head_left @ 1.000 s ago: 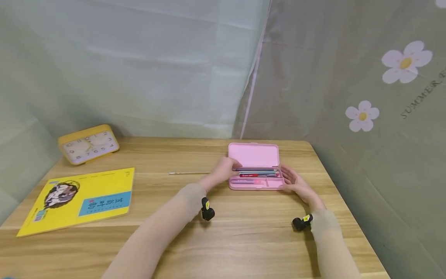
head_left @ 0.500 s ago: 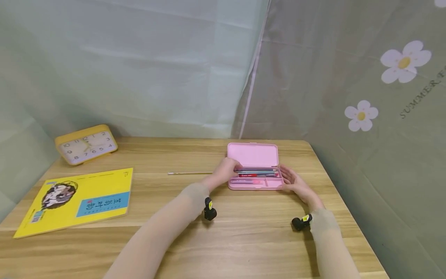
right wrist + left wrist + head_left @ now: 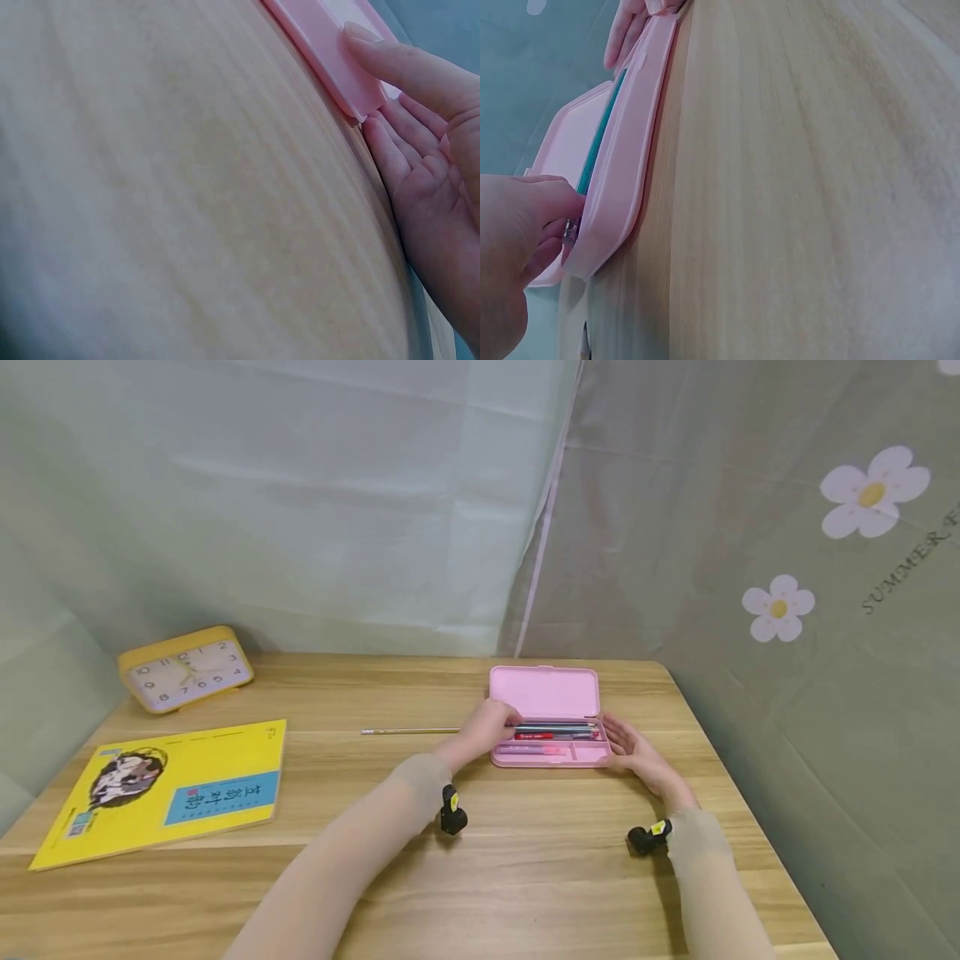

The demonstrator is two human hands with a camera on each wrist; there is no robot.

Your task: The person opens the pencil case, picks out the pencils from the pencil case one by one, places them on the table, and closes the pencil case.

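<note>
A pink pencil case [image 3: 545,692] stands open on the table, its lid tipped to the back. Several pencils lie in its rear compartment along with a red pen [image 3: 534,736]. A pink and purple marker [image 3: 529,750] is in the front one. My left hand [image 3: 483,727] reaches into the case's left end, pinching a teal pencil [image 3: 601,142] near its metal-banded end; the fingertips are partly hidden. At the opposite end, my right hand [image 3: 637,756] holds the case, with the thumb [image 3: 364,34] on the near rim and the fingers against the end wall.
A yellow pencil [image 3: 408,732] lies left of the case, its tip [image 3: 585,346] pointing toward it. Farther left are a yellow book [image 3: 225,760] and a yellow alarm clock [image 3: 191,677]. Curtains hang behind the table [image 3: 540,877] and along its right side.
My left hand has shifted slightly right over the case's left end during the last second. The right hand and the case stay in place.
</note>
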